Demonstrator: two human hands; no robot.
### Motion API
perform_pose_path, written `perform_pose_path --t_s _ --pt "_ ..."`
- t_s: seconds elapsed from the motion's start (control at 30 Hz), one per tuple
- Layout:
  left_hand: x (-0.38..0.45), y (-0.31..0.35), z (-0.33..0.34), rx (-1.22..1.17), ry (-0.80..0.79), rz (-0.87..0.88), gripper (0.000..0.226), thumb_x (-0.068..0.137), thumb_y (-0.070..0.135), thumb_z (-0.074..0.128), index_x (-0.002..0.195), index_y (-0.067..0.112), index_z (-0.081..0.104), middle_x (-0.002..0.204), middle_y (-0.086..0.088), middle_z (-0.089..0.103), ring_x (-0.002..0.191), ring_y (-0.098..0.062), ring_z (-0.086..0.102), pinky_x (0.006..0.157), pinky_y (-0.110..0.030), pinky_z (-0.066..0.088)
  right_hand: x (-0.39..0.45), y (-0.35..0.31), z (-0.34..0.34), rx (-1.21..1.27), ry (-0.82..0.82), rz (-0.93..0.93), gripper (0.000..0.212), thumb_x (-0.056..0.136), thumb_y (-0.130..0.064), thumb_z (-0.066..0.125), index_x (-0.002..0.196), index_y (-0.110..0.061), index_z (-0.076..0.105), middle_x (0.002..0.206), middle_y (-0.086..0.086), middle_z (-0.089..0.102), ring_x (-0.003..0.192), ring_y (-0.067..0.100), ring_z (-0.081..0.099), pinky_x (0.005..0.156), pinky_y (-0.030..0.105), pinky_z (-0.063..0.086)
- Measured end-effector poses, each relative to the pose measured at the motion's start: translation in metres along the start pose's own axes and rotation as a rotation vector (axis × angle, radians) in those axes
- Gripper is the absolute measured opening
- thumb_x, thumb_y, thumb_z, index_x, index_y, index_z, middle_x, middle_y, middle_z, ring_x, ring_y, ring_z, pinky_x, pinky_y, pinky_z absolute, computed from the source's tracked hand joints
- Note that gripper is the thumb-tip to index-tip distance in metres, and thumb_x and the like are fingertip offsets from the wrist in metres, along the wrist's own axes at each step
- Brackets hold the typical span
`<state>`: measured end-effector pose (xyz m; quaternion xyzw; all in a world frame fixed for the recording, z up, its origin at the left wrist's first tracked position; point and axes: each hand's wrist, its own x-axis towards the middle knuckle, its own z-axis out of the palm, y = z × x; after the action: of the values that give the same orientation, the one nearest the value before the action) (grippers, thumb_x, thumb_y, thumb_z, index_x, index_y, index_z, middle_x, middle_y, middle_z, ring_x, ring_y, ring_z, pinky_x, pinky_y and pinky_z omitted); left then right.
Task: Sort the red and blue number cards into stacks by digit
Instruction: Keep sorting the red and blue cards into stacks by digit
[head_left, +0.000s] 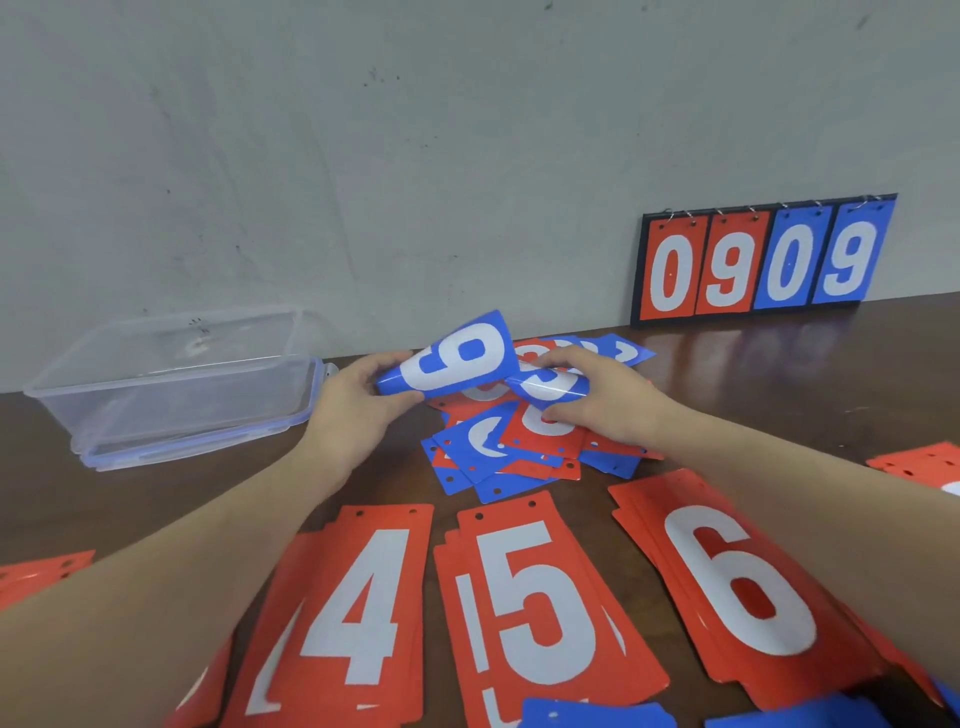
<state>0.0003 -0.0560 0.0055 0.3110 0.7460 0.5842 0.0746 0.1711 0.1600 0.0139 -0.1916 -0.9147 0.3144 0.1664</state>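
The left hand (358, 410) pinches a curled blue card (457, 358) with a 6-or-9 digit, lifted above the unsorted pile (514, 447) mid-table, its long axis running left-right and rising toward the wall. The right hand (608, 400) grips another blue card (550, 384) on the pile. Near the front edge lie red stacks of 4 (358, 613), 5 (540, 608) and 6 (737, 582); many cards look left to sort.

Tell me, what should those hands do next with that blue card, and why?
Probably lay the blue card in the left hand on the 6 stack if it reads 6: it is lifted clear of the pile, though it could be a 9.
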Motion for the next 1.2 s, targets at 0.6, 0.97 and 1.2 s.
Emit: perform_pose_path --t_s 0.6,0.97,1.2 --pt "-0.091 0.062 -0.027 -0.338 -0.086 -0.152 0.039 0.091 -0.007 0.063 0.117 0.021 0.057 0.102 -0.009 0.075 0.09 -0.016 0.07 0.085 -0.027 0.052 -0.099 -0.034 -0.034 0.422 0.066 0.144 0.055 0.088 -0.005 0.072 0.124 -0.028 0.038 0.105 0.004 0.068 0.088 0.024 0.074 0.078 0.051 0.061" --pt "-0.138 0.096 -0.033 -0.442 -0.075 -0.215 0.01 0.096 0.009 0.062 0.103 0.016 0.065 0.085 -0.001 0.075 0.07 -0.013 0.069 0.074 -0.031 0.053 -0.16 -0.051 -0.077 0.654 0.062 0.169 0.019 0.092 -0.022 0.071 0.111 -0.022 0.068 0.098 0.005 0.078 0.092 0.028 0.074 0.089 0.042 0.057" --pt "-0.162 0.108 -0.031 -0.385 -0.078 -0.182 0.015 0.098 0.013 0.062 0.112 0.013 0.063 0.087 -0.006 0.077 0.074 -0.017 0.072 0.074 -0.036 0.054 -0.192 -0.046 -0.094 0.573 -0.038 0.199 0.024 0.101 -0.042 0.053 0.122 -0.03 0.056 0.097 0.016 0.075 0.073 0.03 0.073 0.056 0.028 0.056"
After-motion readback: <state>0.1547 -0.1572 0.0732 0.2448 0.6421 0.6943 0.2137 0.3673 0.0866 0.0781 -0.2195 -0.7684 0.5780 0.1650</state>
